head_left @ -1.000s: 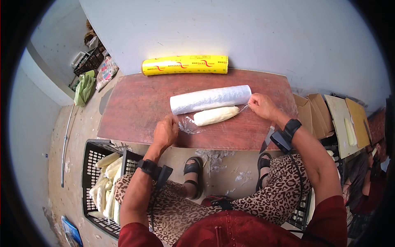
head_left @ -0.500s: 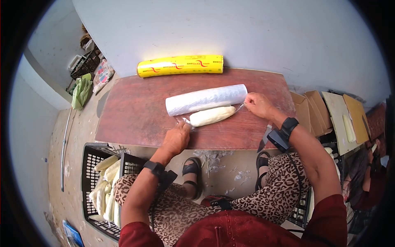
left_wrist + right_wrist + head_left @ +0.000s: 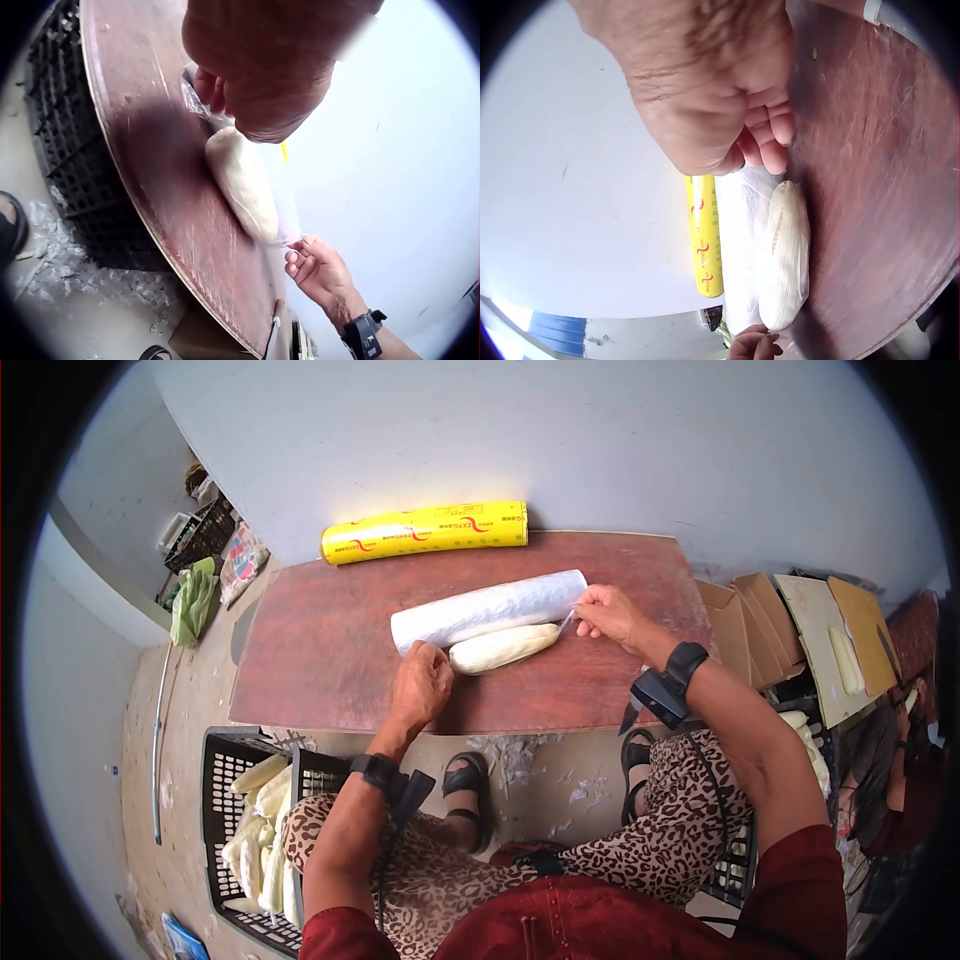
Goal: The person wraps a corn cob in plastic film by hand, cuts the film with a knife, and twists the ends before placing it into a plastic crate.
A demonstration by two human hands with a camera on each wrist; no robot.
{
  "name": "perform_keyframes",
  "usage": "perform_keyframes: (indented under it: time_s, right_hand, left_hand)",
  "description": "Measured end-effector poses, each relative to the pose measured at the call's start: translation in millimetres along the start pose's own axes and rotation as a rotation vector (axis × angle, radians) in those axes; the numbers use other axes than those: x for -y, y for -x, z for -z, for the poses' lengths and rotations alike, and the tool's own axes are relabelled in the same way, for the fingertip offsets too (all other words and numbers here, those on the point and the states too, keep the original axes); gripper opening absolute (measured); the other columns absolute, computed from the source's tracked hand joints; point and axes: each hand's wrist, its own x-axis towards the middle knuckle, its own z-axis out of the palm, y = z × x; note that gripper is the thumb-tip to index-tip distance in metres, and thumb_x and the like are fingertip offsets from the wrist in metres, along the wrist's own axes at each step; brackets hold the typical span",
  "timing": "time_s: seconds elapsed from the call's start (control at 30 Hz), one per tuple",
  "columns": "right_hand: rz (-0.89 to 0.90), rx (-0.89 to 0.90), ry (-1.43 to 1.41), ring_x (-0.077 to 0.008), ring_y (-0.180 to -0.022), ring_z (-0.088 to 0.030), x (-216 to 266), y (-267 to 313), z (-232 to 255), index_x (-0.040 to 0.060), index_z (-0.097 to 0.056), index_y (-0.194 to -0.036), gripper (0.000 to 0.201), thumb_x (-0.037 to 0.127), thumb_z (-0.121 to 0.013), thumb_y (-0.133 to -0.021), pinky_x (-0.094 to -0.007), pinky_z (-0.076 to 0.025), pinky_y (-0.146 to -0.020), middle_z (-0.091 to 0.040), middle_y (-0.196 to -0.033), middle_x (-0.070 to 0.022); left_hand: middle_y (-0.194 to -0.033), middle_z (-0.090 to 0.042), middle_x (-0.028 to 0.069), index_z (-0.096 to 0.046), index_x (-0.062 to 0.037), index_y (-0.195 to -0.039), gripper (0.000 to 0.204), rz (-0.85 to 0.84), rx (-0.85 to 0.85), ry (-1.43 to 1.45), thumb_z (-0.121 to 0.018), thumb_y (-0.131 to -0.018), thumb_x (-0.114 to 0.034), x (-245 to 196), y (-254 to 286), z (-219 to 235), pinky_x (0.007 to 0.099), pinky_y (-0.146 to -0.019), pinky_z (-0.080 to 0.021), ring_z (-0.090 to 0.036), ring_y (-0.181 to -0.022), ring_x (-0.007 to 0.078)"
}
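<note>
A pale ear of corn in its husk [image 3: 503,649] lies on the red-brown table [image 3: 300,660], wrapped in clear film and close against a roll of cling film [image 3: 488,608]. At the ear's left end, my left hand [image 3: 422,682] holds gathered film [image 3: 193,96] in curled fingers. My right hand [image 3: 612,618] pinches a twisted strand of film at the other end, beside the roll's right end. In the right wrist view, the husk of the corn [image 3: 786,255] shows through the film, and both hands are at its two ends.
Behind the roll lies a yellow printed tube [image 3: 425,532] near the wall. A knife [image 3: 630,716] sits at the table's front right edge. To the left on the floor stands a black crate [image 3: 222,800] of wrapped corn. Cardboard [image 3: 765,630] leans at the right, near another person.
My left hand has moved in from the loose film to the left end of the corn, gathering the film there. My right hand keeps its pinch at the right end.
</note>
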Motion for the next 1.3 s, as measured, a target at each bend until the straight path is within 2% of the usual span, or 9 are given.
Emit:
perform_keyframes:
  time_s: [0.07,0.27,0.37,0.57,0.67,0.77,0.97,1.07,1.3]
  right_hand:
    - [-0.023,-0.016,0.041,-0.0107,-0.066,-0.064,-2,-3,1,0.0030,-0.062,-0.085,0.009,0.012,-0.062,-0.085,-0.0249,-0.049,-0.055,-0.065,-0.070,-0.0067]
    - [0.141,-0.206,0.690,-0.0394,-0.082,-0.068,0,0,-3,0.0005,-0.065,-0.091,0.015,0.012,-0.057,-0.085,-0.0455,-0.054,-0.071,-0.068,-0.086,-0.0240]
    - [0.209,-0.315,0.787,-0.0448,-0.074,-0.063,-7,-1,-9,0.0002,-0.061,-0.084,0.009,0.008,-0.057,-0.082,-0.0478,-0.050,-0.064,-0.063,-0.079,-0.0263]
    - [0.271,-0.347,0.804,-0.0451,-0.076,-0.063,-10,-5,-1,0.0008,-0.061,-0.082,0.006,0.006,-0.058,-0.083,-0.0484,-0.050,-0.064,-0.065,-0.080,-0.0239]
    - [0.483,-0.437,0.730,-0.0419,-0.071,-0.063,-2,-3,1,0.0006,-0.058,-0.080,0.005,0.004,-0.059,-0.083,-0.0465,-0.049,-0.062,-0.063,-0.075,-0.0211]
    - [0.551,-0.273,0.542,-0.0408,-0.078,-0.061,20,7,-7,0.0034,-0.056,-0.086,0.009,0.011,-0.062,-0.084,-0.0484,-0.049,-0.070,-0.063,-0.082,-0.0175]
    - [0.942,0.076,0.790,-0.0295,-0.101,-0.055,24,29,-49,0.0080,-0.054,-0.103,0.034,0.018,-0.073,-0.077,-0.0409,-0.043,-0.085,-0.056,-0.104,-0.0091]
    - [0.918,0.148,0.942,-0.0265,-0.106,-0.049,20,29,-62,0.0099,-0.053,-0.107,0.046,0.022,-0.078,-0.071,-0.0411,-0.038,-0.089,-0.052,-0.108,-0.0057]
    - [0.969,0.000,1.075,-0.0258,-0.099,-0.049,13,18,-79,0.0114,-0.052,-0.105,0.047,0.025,-0.079,-0.069,-0.0408,-0.039,-0.084,-0.050,-0.102,-0.0060]
  left_hand:
    - [-0.096,-0.059,0.0196,-0.058,0.0005,-0.087,0.010,0.020,-0.002,-0.037,-0.056,-0.084,-0.009,0,-2,-1,0.0454,-0.078,-0.047,-0.058,-0.089,0.0407]
    - [-0.097,-0.059,0.0202,-0.056,-0.0012,-0.087,0.011,0.080,-0.040,-0.051,-0.055,-0.087,-0.012,-2,-6,-5,0.0473,-0.077,-0.047,-0.058,-0.089,0.0422]
    - [-0.097,-0.059,0.0203,-0.056,-0.0014,-0.087,0.011,0.060,-0.042,-0.050,-0.054,-0.088,-0.012,1,-8,-6,0.0477,-0.077,-0.047,-0.058,-0.090,0.0422]
    - [-0.097,-0.058,0.0196,-0.057,-0.0029,-0.093,0.010,-0.027,-0.103,-0.064,-0.057,-0.087,-0.010,-13,-2,0,0.0472,-0.077,-0.047,-0.058,-0.089,0.0411]
    - [-0.102,-0.058,0.0173,-0.057,-0.0035,-0.101,0.022,-0.252,-0.102,-0.104,-0.065,-0.083,-0.013,-28,7,4,0.0450,-0.080,-0.045,-0.056,-0.095,0.0378]
    - [-0.110,-0.055,0.0163,-0.056,-0.0039,-0.109,0.034,-0.454,-0.049,-0.222,-0.071,-0.082,-0.018,-37,12,1,0.0439,-0.085,-0.045,-0.055,-0.100,0.0358]
    - [-0.117,-0.052,0.0144,-0.052,-0.0046,-0.116,0.050,-0.471,0.048,-0.383,-0.074,-0.073,-0.016,-26,10,-9,0.0425,-0.088,-0.043,-0.051,-0.106,0.0328]
    - [-0.116,-0.052,0.0139,-0.051,-0.0037,-0.116,0.049,-0.493,0.011,-0.431,-0.072,-0.073,-0.016,-22,10,-14,0.0411,-0.086,-0.043,-0.051,-0.105,0.0309]
    - [-0.106,-0.053,0.0132,-0.052,-0.0017,-0.112,0.034,-0.513,-0.057,-0.572,-0.060,-0.081,-0.016,-16,-1,-26,0.0394,-0.083,-0.045,-0.054,-0.097,0.0285]
